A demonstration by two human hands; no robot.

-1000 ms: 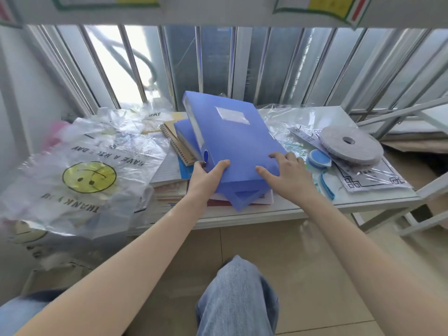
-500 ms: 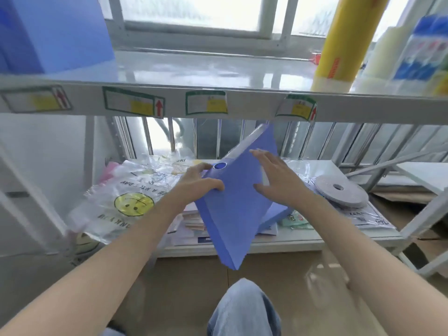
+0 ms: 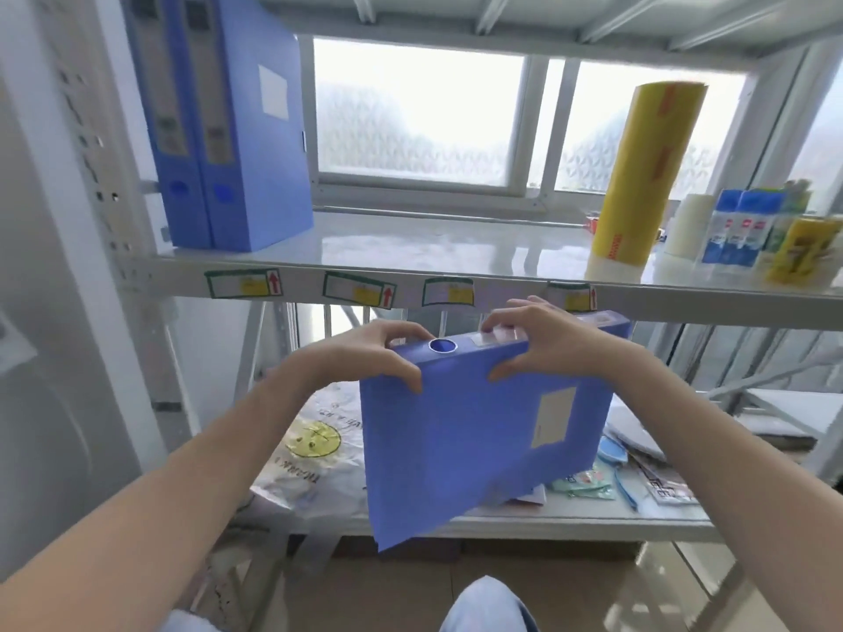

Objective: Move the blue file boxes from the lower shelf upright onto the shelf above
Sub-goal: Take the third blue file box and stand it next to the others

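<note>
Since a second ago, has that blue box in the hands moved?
Yes. The blue box has come up off the lower shelf and now hangs in front of it, nearing the upper shelf's edge.

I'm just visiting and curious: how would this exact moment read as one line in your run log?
phase: lifting | held: blue file box | left hand and right hand: gripping its top edge | target: upper shelf, two boxes upright there

Upper shelf (image 3: 410,248), white metal: two blue file boxes (image 3: 219,125) upright, touching, at left end; tall yellow roll (image 3: 638,175) upright toward right; white roll (image 3: 686,225), blue-and-white bottles (image 3: 739,228) and yellow packet (image 3: 803,250) at far right (labels illegible). Lower shelf (image 3: 570,524): clear smiley-print plastic bag (image 3: 314,453) at left; flat plastic-wrapped packets (image 3: 638,472) at right
</note>
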